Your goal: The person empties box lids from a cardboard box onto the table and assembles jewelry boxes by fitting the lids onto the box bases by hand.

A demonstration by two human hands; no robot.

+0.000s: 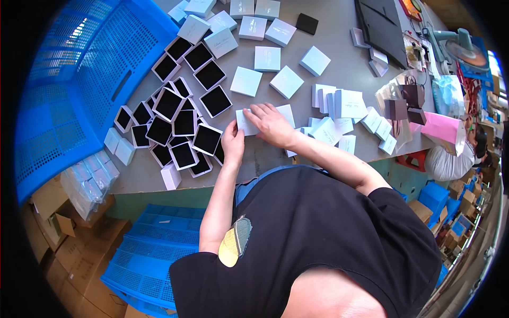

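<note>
A small white square box (247, 123) rests at the near side of the grey table, between my hands. My left hand (233, 142) grips its left edge, fingers pressed together. Across its top lies my right hand (269, 124), palm down, fingers stretched and a little apart; the hand hides part of the box. A second white box (287, 113) shows just beyond my right hand. To the left is a heap of white box bases with black linings (184, 123). Closed white boxes with faint printed lettering (246, 81) lie spread beyond my hands.
A large blue perforated crate (114, 58) stands at the left, another blue crate (154, 254) below the table edge. White boxes (339, 114) are grouped at the right. A black pad (307, 23), a dark flat case (380, 26) and a fan (466, 53) sit farther off.
</note>
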